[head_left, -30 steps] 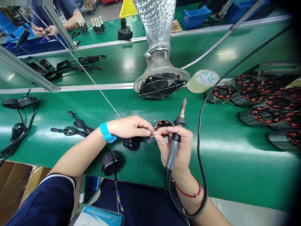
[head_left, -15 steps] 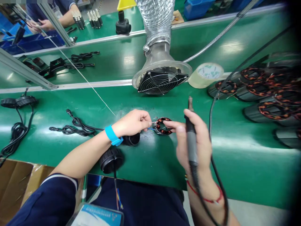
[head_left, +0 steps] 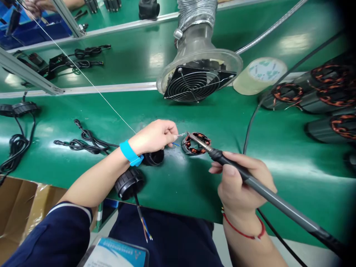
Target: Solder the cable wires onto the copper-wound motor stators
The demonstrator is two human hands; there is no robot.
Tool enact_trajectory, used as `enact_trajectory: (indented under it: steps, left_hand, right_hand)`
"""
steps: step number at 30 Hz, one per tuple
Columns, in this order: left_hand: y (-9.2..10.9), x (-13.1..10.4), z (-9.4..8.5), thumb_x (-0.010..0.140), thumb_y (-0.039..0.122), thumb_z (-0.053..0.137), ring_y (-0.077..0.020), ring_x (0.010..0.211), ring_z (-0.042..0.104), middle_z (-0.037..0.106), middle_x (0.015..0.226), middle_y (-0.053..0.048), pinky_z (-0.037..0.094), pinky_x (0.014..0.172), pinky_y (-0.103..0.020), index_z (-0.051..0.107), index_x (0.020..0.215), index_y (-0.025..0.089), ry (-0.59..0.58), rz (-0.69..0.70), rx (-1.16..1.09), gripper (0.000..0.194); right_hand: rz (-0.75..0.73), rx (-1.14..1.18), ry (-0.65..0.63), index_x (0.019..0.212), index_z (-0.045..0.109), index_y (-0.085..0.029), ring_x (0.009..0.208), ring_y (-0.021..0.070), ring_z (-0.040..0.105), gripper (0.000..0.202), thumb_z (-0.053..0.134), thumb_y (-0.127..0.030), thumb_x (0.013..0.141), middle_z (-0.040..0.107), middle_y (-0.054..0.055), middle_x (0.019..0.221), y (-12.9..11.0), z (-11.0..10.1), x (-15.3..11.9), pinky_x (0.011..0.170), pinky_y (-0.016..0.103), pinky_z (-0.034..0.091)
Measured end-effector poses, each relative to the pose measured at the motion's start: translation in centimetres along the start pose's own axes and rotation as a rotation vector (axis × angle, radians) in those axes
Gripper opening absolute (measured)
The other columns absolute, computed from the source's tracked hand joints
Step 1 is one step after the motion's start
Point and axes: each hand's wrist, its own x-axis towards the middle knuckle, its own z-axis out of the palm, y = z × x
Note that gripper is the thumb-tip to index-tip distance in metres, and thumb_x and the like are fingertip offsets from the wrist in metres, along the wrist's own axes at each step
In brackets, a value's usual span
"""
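Observation:
My right hand (head_left: 244,181) is closed around a soldering iron (head_left: 222,157), whose tip points left over the near rim area of a motor stator (head_left: 197,144) with copper windings. Just left of the stator, my left hand (head_left: 160,135) pinches a thin strand of solder wire (head_left: 180,135); its end is close to the iron tip, and I cannot tell whether they touch. A long thin line (head_left: 97,90) runs from the upper left down to this hand. Below the fingers a blue wire (head_left: 175,144) leads toward the stator. Under my left wrist lies a black cap (head_left: 154,158).
A fume-extractor hood (head_left: 194,81) hangs behind the stator. A tape roll (head_left: 260,76) and several stators (head_left: 287,92) stand right. Another black cap (head_left: 129,183) with wires is near the front edge; coiled cables (head_left: 89,142) lie left. Another person's hand (head_left: 33,7) is at upper left.
The soldering iron has swung from upright to pointing left, its tip now over the stator. My right index finger has left the stator. The view has shifted slightly.

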Motion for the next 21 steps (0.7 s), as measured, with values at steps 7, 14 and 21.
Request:
enact_trajectory:
  steps: [7,14,21]
  left_hand:
    - [-0.42,-0.06,0.20,0.084,0.010,0.052,-0.0044,0.044,0.048,0.059,0.059,0.003,0.038,0.050,-0.018,0.054,0.074,0.014,0.041,0.058,0.071,0.010]
    - [-0.28,-0.13,0.37,0.085,0.011,0.052,-0.0052,0.046,0.051,0.060,0.060,0.002,0.038,0.052,-0.019,0.054,0.074,0.014,0.057,0.087,0.116,0.011]
    - [-0.20,-0.16,0.52,0.084,0.010,0.051,-0.0047,0.046,0.051,0.061,0.061,0.002,0.038,0.052,-0.019,0.053,0.075,0.014,0.057,0.083,0.108,0.011]
  right_hand:
    - [0.036,-0.049,-0.026,0.104,0.068,-0.021,0.054,0.0156,0.065,0.018,0.065,-0.022,0.087,0.068,0.001,0.077,-0.03,-0.11,-0.18,0.046,0.028,0.052]
    - [0.029,-0.045,0.018,0.102,0.069,-0.019,0.054,0.0141,0.066,0.017,0.067,-0.022,0.086,0.069,0.003,0.084,-0.12,0.17,-0.06,0.043,0.024,0.053]
    - [0.010,-0.062,0.030,0.100,0.069,-0.018,0.053,0.0136,0.066,0.015,0.068,-0.025,0.086,0.070,0.003,0.083,-0.18,0.30,0.06,0.041,0.022,0.053]
